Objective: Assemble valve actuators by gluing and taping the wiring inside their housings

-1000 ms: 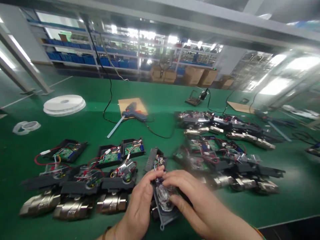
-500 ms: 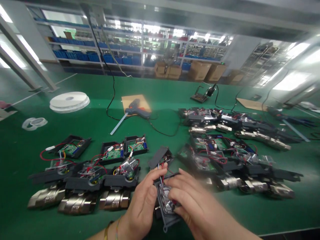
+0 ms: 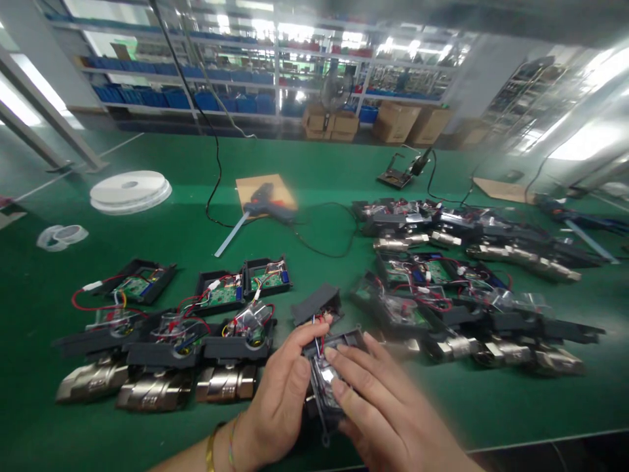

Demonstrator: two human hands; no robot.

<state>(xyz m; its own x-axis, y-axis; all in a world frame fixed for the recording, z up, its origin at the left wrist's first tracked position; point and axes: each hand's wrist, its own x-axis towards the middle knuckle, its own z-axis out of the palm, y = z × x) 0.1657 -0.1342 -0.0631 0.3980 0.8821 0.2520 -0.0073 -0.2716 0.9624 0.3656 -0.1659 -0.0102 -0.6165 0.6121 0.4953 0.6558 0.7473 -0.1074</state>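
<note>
Beyond the green bench, shelves. From the head view: near the bench's front edge, between groups of valves, an open housing. Along its left edge, left grip, half-curled, at the wires; over its right side, right grip, bent onto the clear cover. Cannot tell whether clasping.

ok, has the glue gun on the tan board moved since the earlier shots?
No. The glue gun lies on the tan board as before, same spacing from the white reel; only the camera view shifted.
</note>
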